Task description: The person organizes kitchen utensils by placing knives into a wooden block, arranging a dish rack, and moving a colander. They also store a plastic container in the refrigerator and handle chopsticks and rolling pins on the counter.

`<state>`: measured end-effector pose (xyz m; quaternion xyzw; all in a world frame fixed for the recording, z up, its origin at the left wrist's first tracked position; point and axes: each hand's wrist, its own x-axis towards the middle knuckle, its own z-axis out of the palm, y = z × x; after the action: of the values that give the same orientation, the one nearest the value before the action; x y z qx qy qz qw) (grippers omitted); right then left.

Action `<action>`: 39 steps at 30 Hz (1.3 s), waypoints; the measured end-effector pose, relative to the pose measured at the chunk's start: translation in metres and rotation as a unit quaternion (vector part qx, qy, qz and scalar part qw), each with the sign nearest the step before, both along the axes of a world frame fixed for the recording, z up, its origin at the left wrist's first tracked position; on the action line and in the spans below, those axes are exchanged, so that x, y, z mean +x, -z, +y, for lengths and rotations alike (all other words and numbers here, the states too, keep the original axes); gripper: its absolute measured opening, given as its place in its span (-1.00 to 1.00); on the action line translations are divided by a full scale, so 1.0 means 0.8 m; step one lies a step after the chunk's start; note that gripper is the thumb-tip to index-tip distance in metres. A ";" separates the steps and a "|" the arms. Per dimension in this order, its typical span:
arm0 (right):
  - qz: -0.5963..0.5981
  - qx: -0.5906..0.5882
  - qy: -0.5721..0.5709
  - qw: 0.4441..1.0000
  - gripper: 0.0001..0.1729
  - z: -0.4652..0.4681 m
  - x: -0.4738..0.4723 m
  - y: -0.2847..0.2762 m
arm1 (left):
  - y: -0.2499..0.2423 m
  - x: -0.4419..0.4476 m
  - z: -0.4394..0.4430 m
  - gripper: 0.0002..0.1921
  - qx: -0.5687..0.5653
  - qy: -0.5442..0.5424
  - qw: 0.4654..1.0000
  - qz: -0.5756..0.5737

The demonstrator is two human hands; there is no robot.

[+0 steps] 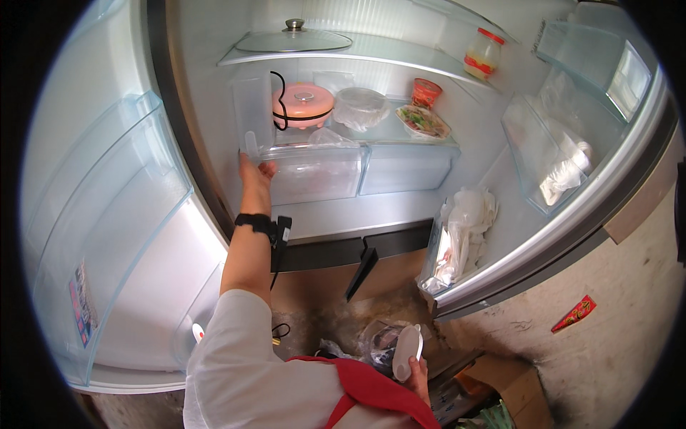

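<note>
A tall translucent plastic container (253,102) stands upright at the left end of the refrigerator's lower glass shelf (386,134). My left hand (258,170) is raised at the container's lower front end, by its handle-like tab, with the fingers partly spread. Whether the fingers grip it is not clear. Beside the container sits a pink electric cooker (304,104) with a black cord. Low down near my body, my right hand (418,375) holds a whitish oval plastic lid (405,354) on edge.
Farther right are a plastic-covered bowl (362,107), a red tub (426,93) and a plate of food (424,120). Above, a glass lid (295,40) and jar (483,53) rest. Drawers (316,174) lie below; open doors (128,300) flank me. A cardboard box (509,383) stands lower right.
</note>
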<state>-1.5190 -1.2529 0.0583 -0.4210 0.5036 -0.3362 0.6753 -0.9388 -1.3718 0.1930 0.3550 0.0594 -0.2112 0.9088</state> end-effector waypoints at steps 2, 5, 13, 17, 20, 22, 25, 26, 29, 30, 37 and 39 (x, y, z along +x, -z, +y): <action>-0.007 -0.005 0.005 1.000 -0.31 0.001 0.002 0.001 | 0.006 -0.018 0.004 -0.46 0.134 -0.041 0.988 -0.062; -0.023 -0.006 -0.016 1.000 -0.36 -0.001 0.003 0.001 | 0.013 -0.028 -0.001 -0.43 0.277 -0.153 0.920 -0.232; -0.054 -0.055 -0.060 0.995 -0.41 -0.017 0.013 -0.033 | 0.019 0.038 -0.025 -0.55 0.347 -0.141 0.872 -0.314; -0.075 -0.050 -0.048 0.995 -0.38 -0.019 0.018 -0.046 | 0.020 0.039 -0.036 -0.58 0.389 -0.210 0.827 -0.346; -0.085 -0.030 -0.042 0.995 -0.35 -0.019 0.017 -0.053 | 0.011 0.036 -0.035 -0.62 0.464 -0.224 0.765 -0.387; -0.103 -0.020 -0.028 0.994 -0.41 -0.026 0.016 -0.057 | 0.002 0.038 -0.036 -0.63 0.492 -0.191 0.755 -0.388; -0.151 -0.030 -0.038 0.987 -0.42 -0.039 0.018 -0.063 | -0.006 0.044 -0.041 -0.65 0.519 -0.176 0.738 -0.394; -0.168 -0.030 -0.041 0.984 -0.42 -0.043 0.020 -0.065 | -0.006 0.044 -0.044 -0.64 0.537 -0.158 0.727 -0.399; -0.244 -0.004 -0.047 0.969 -0.38 -0.055 0.022 -0.076 | 0.005 0.035 -0.051 -0.62 0.550 -0.175 0.692 -0.434; -0.250 0.010 -0.046 0.967 -0.37 -0.059 0.023 -0.080 | 0.016 0.020 -0.053 -0.62 0.493 -0.172 0.727 -0.445; -0.388 0.033 -0.010 0.921 -0.31 -0.087 0.058 -0.109 | 0.054 -0.193 -0.014 -0.76 0.261 0.290 0.767 -0.509; -0.370 0.008 0.006 0.929 -0.30 -0.091 0.070 -0.112 | 0.069 -0.289 0.028 -0.74 0.107 0.539 0.704 -0.449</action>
<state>-1.4630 -1.3253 0.1480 -0.2586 0.2233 -0.4677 0.8152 -1.1697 -1.3496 0.1381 0.4744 -0.5350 -0.4731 0.5147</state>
